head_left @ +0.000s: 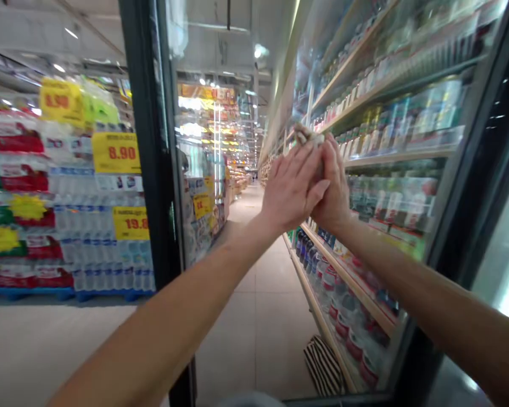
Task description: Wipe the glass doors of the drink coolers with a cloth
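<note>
Both arms reach up and forward to a glass door panel (237, 249). A bunched, light brownish cloth (307, 134) shows above the fingertips, against the glass. My left hand (292, 189) presses on the cloth with its fingers together and its thumb pointing right, partly overlapping the other hand. Close beside it, my right hand (333, 183) is curled around the cloth's right side. Most of the cloth is hidden under the two hands.
A dark door frame (155, 141) stands left of the glass. Shelves of bottles (390, 130) run along the right. Stacked water packs (106, 226) with yellow price signs (116, 152) stand at left. A black-and-white striped fabric item (324, 364) appears low, near the floor.
</note>
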Demonstrator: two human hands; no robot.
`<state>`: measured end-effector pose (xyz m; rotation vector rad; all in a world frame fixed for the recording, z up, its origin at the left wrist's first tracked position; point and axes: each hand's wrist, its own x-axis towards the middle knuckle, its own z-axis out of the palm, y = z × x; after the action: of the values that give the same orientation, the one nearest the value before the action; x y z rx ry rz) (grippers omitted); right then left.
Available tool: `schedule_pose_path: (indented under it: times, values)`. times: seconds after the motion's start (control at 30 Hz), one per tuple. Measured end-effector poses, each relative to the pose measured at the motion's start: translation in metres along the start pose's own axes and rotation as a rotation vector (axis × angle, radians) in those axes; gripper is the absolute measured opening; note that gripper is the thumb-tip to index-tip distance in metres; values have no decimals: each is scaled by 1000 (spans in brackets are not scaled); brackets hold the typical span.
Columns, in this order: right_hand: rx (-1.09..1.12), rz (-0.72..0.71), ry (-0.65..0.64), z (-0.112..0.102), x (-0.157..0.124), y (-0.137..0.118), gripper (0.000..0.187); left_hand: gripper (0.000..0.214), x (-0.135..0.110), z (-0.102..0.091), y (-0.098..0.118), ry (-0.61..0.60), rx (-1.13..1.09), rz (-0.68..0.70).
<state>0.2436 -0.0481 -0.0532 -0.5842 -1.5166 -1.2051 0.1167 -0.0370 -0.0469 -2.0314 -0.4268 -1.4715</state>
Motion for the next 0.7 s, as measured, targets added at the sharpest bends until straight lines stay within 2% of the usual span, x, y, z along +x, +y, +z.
schedule_pose_path:
  times: [0.1, 0.13, 0.2, 0.27, 0.33, 0.4, 0.47, 0.5, 0.53, 0.57, 0.7]
  values:
    - [-66, -103, -156, -24, -16, 26, 80, 43, 8, 6, 11, 39, 145, -18]
    - [-153, -81, -173, -30, -21, 35, 81, 38, 11, 8, 15, 49, 187, -16]
    - [-314, 29, -128, -39, -29, 49, 71, 32, 16, 11, 16, 51, 255, 22]
    - [-406, 154, -116, -41, -34, 55, 61, 31, 19, 5, 5, 23, 291, 99]
    - [-437, 242, -130, -38, -36, 55, 57, 35, 18, -15, -20, -2, 304, 124]
    - [-460, 275, -101, -34, -37, 52, 55, 42, 11, -41, -51, 39, 317, 12]
    - [-483, 279, -71, -30, -38, 48, 54, 49, -3, -62, -75, 188, 340, -231]
    - [-492, 283, -59, -29, -40, 46, 53, 51, -13, -66, -80, 238, 337, -311]
    - [-496, 296, -54, -29, -41, 44, 53, 50, -25, -66, -79, 236, 334, -325]
    - [-492, 318, -60, -29, -42, 41, 53, 46, -38, -63, -73, 200, 333, -275]
    - [-462, 385, -87, -32, -47, 23, 52, 42, -82, -35, -40, -31, 321, 159]
